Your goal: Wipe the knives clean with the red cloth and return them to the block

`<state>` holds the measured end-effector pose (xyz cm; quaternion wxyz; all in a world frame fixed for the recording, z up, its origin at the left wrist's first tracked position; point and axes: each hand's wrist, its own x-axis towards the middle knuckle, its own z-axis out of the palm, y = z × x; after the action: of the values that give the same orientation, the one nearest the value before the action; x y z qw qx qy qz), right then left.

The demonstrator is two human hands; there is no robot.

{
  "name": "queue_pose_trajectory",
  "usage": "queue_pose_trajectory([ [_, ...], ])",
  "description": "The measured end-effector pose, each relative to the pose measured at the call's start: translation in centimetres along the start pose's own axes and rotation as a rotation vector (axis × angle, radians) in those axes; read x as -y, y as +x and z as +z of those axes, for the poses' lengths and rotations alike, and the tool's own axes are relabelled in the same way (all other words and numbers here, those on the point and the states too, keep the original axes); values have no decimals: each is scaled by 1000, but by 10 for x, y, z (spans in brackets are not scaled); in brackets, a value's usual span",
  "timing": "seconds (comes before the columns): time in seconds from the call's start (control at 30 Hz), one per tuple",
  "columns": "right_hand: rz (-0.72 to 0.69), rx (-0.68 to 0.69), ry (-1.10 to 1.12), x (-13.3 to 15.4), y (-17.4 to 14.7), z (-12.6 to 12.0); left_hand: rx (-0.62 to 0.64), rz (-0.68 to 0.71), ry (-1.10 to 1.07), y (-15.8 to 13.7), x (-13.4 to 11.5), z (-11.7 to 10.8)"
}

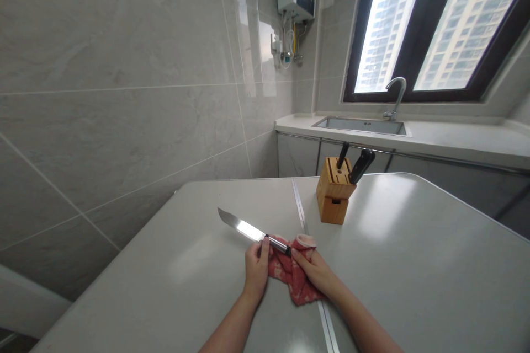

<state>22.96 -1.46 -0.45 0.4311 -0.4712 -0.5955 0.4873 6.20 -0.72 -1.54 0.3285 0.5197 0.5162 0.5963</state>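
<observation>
A kitchen knife (pixel 248 230) with a shiny blade and a dark and silver handle is held above the table, its tip pointing to the far left. My left hand (pixel 257 267) is closed around the front of the handle, where it meets the blade. A red and white patterned cloth (pixel 304 285) hangs from my right hand (pixel 312 269), which is closed on it at the butt end of the handle. Part of the cloth lies behind the handle, between my two hands. The palm side of both hands is hidden.
A wooden knife block (pixel 333 210) with two black-handled tools in it stands on the white table (pixel 199 298), beyond my right hand. Behind the table runs a counter (pixel 447 135) with a sink (pixel 360 126) and a faucet (pixel 397 96). A tiled wall (pixel 124 138) borders the left side.
</observation>
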Motion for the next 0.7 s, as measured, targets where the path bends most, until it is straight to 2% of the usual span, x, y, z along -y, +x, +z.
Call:
queue_pose_trajectory([
  [0.47, -23, 76, -20, 11, -5, -2, 50, -92, -133, -1, 0, 2],
  [0.7, -42, 114, -19, 13, -7, -4, 75, -82, -126, 0, 4, 2],
])
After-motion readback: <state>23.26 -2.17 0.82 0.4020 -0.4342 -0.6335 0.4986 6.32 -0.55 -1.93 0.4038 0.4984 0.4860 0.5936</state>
